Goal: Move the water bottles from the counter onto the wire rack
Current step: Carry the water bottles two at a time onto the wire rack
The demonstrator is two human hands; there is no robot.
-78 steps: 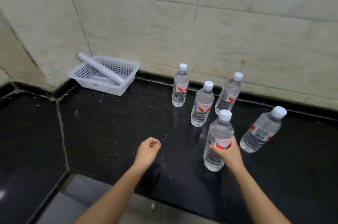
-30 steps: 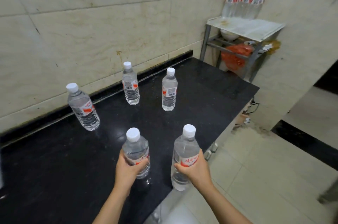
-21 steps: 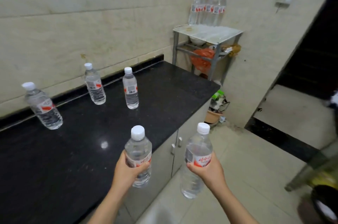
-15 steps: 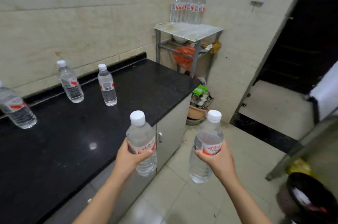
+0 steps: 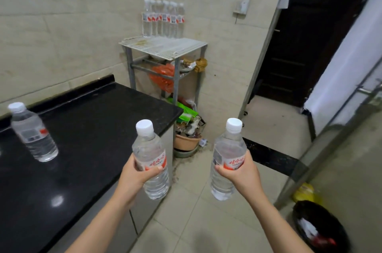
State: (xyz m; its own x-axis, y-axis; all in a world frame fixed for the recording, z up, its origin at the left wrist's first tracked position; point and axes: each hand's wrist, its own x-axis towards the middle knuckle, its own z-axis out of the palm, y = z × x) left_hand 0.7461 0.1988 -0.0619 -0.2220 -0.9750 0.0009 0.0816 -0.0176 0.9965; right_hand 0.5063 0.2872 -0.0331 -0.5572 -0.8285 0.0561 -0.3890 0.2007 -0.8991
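**Two bottles in hand, both off the counter and well short of the rack**

Nearest the camera, two bare forearms are reaching forward. The left hand is gripping a clear water bottle around its labelled middle, with the thumb lying across the front and the fingers wrapping behind. This left bottle is standing upright in the air, white cap up, just off the front corner of the black counter. The right hand is holding the right bottle in the same way, upright over the tiled floor. The two bottles are being held apart at about the same height.

At the lower right, a black bin is sitting on the floor, with a yellow object just beyond it.

To the left, one more bottle, the counter bottle, is standing upright on the counter at the edge of the view.

Past the counter's end, a brown pot with litter over it is sitting on the floor at the foot of the wire rack. The rack is standing against the tiled wall, just beside the counter. An orange bag is showing under its top shelf. A row of bottles is standing along the back of that shelf, packed too tightly to count. To the right, a dark doorway is standing open.
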